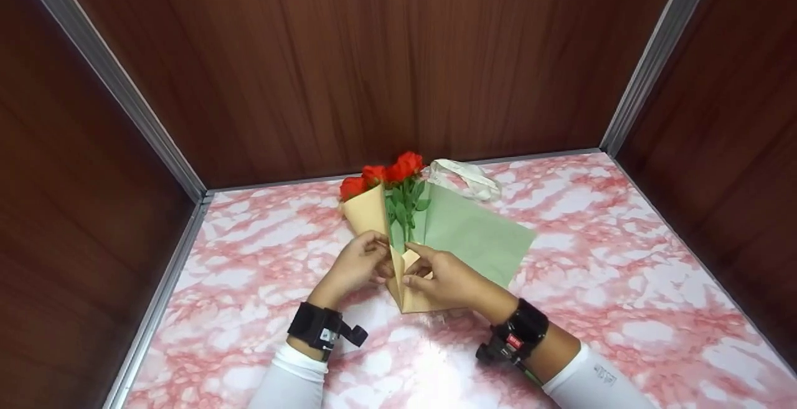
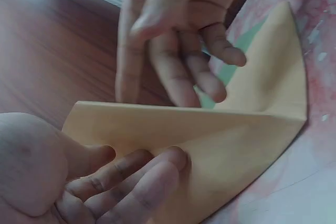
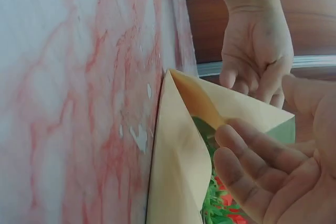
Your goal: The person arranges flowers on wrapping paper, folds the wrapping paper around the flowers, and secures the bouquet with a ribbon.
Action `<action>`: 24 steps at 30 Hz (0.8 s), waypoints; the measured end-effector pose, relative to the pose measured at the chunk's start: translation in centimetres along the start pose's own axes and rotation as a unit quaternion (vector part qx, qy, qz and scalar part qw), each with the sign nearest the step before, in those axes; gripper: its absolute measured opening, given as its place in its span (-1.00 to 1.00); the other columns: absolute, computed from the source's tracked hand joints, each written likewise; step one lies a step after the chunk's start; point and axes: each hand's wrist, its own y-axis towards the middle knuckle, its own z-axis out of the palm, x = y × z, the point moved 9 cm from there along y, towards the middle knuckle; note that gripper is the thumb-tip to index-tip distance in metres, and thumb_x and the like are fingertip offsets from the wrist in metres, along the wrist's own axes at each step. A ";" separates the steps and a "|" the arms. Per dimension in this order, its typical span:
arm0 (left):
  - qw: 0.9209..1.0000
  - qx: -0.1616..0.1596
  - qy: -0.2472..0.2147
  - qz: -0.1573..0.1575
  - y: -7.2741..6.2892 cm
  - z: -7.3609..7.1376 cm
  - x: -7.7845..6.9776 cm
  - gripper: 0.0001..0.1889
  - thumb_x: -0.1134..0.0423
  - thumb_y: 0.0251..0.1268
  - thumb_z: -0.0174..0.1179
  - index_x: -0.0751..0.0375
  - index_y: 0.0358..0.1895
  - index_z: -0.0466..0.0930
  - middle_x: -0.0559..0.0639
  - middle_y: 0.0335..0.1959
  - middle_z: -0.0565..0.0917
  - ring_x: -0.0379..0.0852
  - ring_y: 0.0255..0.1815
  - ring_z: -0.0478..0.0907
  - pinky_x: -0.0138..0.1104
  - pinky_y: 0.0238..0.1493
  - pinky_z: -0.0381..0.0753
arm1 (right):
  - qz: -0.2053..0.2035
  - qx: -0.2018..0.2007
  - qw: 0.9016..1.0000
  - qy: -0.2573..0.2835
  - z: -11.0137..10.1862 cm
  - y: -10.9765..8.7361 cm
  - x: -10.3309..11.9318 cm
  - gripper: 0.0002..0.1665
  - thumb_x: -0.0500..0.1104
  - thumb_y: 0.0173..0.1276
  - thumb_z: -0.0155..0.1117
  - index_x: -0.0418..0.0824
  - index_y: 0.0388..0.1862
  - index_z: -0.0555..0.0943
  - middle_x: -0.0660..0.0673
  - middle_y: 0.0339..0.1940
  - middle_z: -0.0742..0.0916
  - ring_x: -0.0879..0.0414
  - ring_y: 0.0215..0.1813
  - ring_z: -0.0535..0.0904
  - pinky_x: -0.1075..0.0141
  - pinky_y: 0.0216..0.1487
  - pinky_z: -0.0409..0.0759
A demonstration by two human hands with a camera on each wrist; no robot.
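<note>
1. Fingers (image 2: 144, 187) of the left hand (image 1: 358, 263) lie relaxed, unclenched, against the outer side of a tan fold in the wrapping paper (image 1: 479, 228).
2. Across that fold, the right hand (image 1: 451, 275) is also loose, its fingers slightly bent beside the paper.
3. The paper, tan and green, lies on the marbled counter (image 1: 249, 259), partly around leafy red roses (image 1: 408, 166).
4. Behind its green part sits a looped white ribbon (image 1: 473, 178).
5. Farthest stands a brown wood-grain wall (image 1: 373, 54).
</note>
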 end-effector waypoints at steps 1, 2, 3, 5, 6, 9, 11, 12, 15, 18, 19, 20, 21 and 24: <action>1.000 0.005 0.009 0.003 0.0 0.3 0.1 -0.73 0.37 0.74 0.13 0.32 0.32 0.60 0.21 0.04 0.79 0.00 -0.23 0.85 -0.09 -0.21 0.90 | 0.005 -0.008 1.000 0.005 -0.1 0.1 0.0 -0.05 -0.06 0.67 0.47 -0.42 0.80 0.27 -0.09 -0.03 0.94 0.15 -0.06 0.85 0.35 0.04 0.77; 1.000 0.009 0.022 0.009 0.0 0.6 0.1 -0.73 0.38 0.70 0.18 0.32 0.30 0.62 0.20 0.02 0.80 0.00 -0.22 0.85 -0.10 -0.21 0.90 | 0.009 -0.014 1.000 0.010 -0.1 0.3 -0.1 -0.04 -0.05 0.67 0.46 -0.41 0.81 0.26 -0.10 -0.05 0.94 0.16 -0.08 0.85 0.35 0.04 0.77; 0.999 0.014 0.032 0.015 0.0 0.9 0.0 -0.74 0.38 0.65 0.23 0.31 0.27 0.64 0.19 0.01 0.80 0.01 -0.20 0.85 -0.11 -0.21 0.89 | 0.015 -0.020 1.000 0.016 -0.2 0.4 -0.2 -0.03 -0.04 0.68 0.45 -0.40 0.81 0.25 -0.10 -0.06 0.94 0.17 -0.11 0.84 0.35 0.03 0.77; 0.998 0.018 0.057 0.034 0.0 1.5 -0.2 -0.75 0.38 0.58 0.33 0.28 0.21 0.69 0.16 0.01 0.81 -0.01 -0.14 0.85 -0.17 -0.18 0.88 | 0.026 -0.031 0.999 0.032 -0.4 0.6 -0.4 -0.04 -0.06 0.68 0.45 -0.41 0.82 0.24 -0.11 -0.09 0.93 0.16 -0.15 0.84 0.35 -0.03 0.78; 0.996 0.019 0.074 0.044 -0.1 1.7 -0.5 -0.75 0.36 0.56 0.38 0.26 0.19 0.71 0.14 0.01 0.82 -0.02 -0.12 0.85 -0.21 -0.15 0.87 | 0.029 -0.038 0.998 0.038 -0.5 0.6 -0.4 -0.05 -0.07 0.68 0.44 -0.44 0.80 0.24 -0.14 -0.10 0.93 0.13 -0.16 0.85 0.36 -0.05 0.78; 0.989 0.020 0.119 0.083 -0.1 2.5 -1.2 -0.78 0.33 0.53 0.46 0.25 0.13 0.77 0.14 0.00 0.85 -0.07 -0.08 0.83 -0.32 -0.11 0.82 | 0.042 -0.058 0.996 0.057 -1.0 0.7 -0.9 -0.11 -0.14 0.67 0.42 -0.52 0.75 0.29 -0.21 -0.14 0.93 -0.01 -0.19 0.89 0.39 -0.16 0.78; 0.984 0.021 0.144 0.100 -0.1 3.0 -1.5 -0.82 0.32 0.55 0.46 0.23 0.10 0.80 0.12 -0.02 0.87 -0.11 -0.09 0.82 -0.37 -0.12 0.79 | 0.047 -0.069 0.994 0.065 -1.4 0.7 -1.2 -0.17 -0.17 0.68 0.39 -0.57 0.70 0.32 -0.25 -0.16 0.93 -0.11 -0.19 0.92 0.40 -0.21 0.79; 0.983 0.024 0.148 0.103 -0.1 3.3 -1.5 -0.82 0.34 0.54 0.45 0.23 0.10 0.81 0.12 -0.03 0.87 -0.11 -0.12 0.82 -0.37 -0.16 0.80 | 0.049 -0.074 0.994 0.063 -1.5 0.7 -1.4 -0.20 -0.19 0.69 0.37 -0.58 0.69 0.33 -0.26 -0.18 0.93 -0.15 -0.19 0.92 0.40 -0.22 0.79; 0.980 0.029 0.167 0.107 -0.1 3.9 -1.4 -0.84 0.34 0.53 0.45 0.20 0.08 0.83 0.08 -0.06 0.87 -0.14 -0.12 0.80 -0.37 -0.13 0.79 | 0.060 -0.083 0.993 0.056 -1.8 0.7 -2.0 -0.24 -0.25 0.68 0.33 -0.56 0.69 0.35 -0.25 -0.22 0.93 -0.17 -0.23 0.93 0.38 -0.26 0.79; 0.976 0.029 0.187 0.110 -0.3 4.2 -1.2 -0.82 0.35 0.51 0.46 0.18 0.08 0.85 0.05 -0.03 0.88 -0.13 -0.09 0.79 -0.35 -0.04 0.78 | 0.075 -0.091 0.992 0.050 -2.1 0.7 -2.7 -0.23 -0.30 0.63 0.32 -0.49 0.72 0.35 -0.23 -0.25 0.93 -0.13 -0.28 0.92 0.36 -0.29 0.78; 0.974 0.029 0.196 0.112 -0.3 4.3 -1.3 -0.82 0.35 0.50 0.47 0.17 0.08 0.86 0.04 -0.02 0.88 -0.13 -0.07 0.79 -0.35 -0.01 0.76 | 0.079 -0.095 0.991 0.052 -2.2 0.7 -2.9 -0.23 -0.30 0.62 0.31 -0.47 0.72 0.35 -0.23 -0.25 0.93 -0.11 -0.30 0.91 0.36 -0.31 0.77; 0.972 0.030 0.202 0.114 -0.4 4.5 -1.3 -0.82 0.35 0.50 0.46 0.18 0.08 0.86 0.05 0.00 0.88 -0.11 -0.06 0.78 -0.33 -0.01 0.76 | 0.084 -0.098 0.990 0.054 -2.3 0.7 -3.1 -0.23 -0.30 0.62 0.31 -0.45 0.72 0.36 -0.23 -0.26 0.93 -0.09 -0.31 0.89 0.36 -0.33 0.76; 0.971 0.032 0.207 0.114 -0.5 4.6 -1.3 -0.81 0.37 0.50 0.45 0.18 0.08 0.87 0.04 0.01 0.89 -0.11 -0.07 0.78 -0.32 -0.03 0.77 | 0.088 -0.100 0.989 0.058 -2.4 0.7 -3.3 -0.24 -0.29 0.62 0.32 -0.43 0.71 0.38 -0.22 -0.26 0.92 -0.07 -0.33 0.88 0.36 -0.34 0.75; 0.969 0.041 0.214 0.119 -0.7 5.0 -1.4 -0.80 0.40 0.49 0.43 0.19 0.07 0.89 0.03 0.03 0.90 -0.09 -0.04 0.78 -0.28 0.02 0.77 | 0.096 -0.108 0.987 0.063 -2.5 0.7 -3.7 -0.30 -0.26 0.65 0.36 -0.43 0.66 0.43 -0.20 -0.29 0.92 0.01 -0.39 0.84 0.38 -0.41 0.70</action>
